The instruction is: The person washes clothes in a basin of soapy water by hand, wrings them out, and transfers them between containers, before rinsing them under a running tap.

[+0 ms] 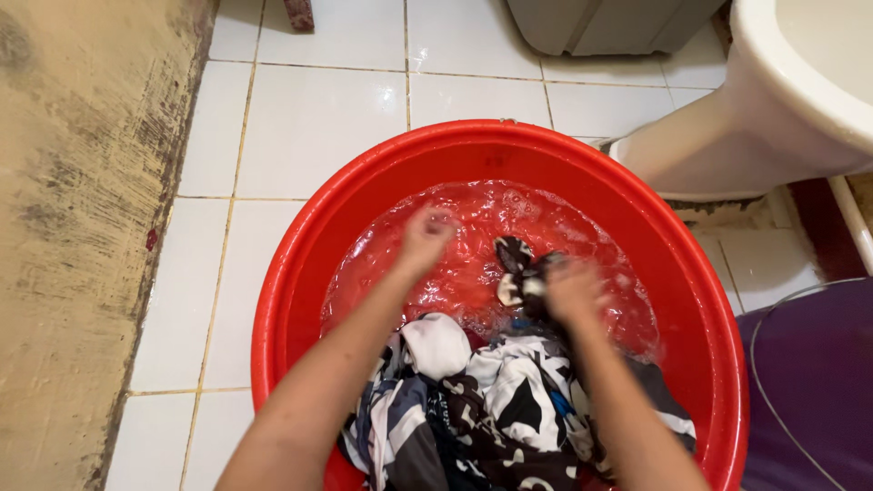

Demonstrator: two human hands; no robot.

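Clamped on a bunched end of black-and-white patterned wet cloth (520, 273): fingers of the right hand (571, 293), motion-blurred, just above the waterline. Too smeared to tell apart from together: fingers of the left hand (426, 238), over the foamy water (482, 214), a little apart from the bunch, holding nothing that can be made out.

Trailing back from the gripped end, toward the near rim, between the two forearms: the rest of the cloth, heaped with other dark, white and blue laundry (491, 409), half out of the water. All of it inside a wide round red plastic basin (296, 245) on the white tiled floor (309, 136).

Judged from the blur and splash: scrubbing or swishing by hand, mid-stroke. Called for by any further rubbing: a second hold on the bunch, a firm grip on slippery fabric, water kept under the rim.

Close on the right: white ceramic toilet base (718, 145), nearly touching the basin, and a dark purple object (818, 391). Beyond: grey plastic container (600, 23). Left: stained yellowish wall (73, 227). Little elbow room rightward.
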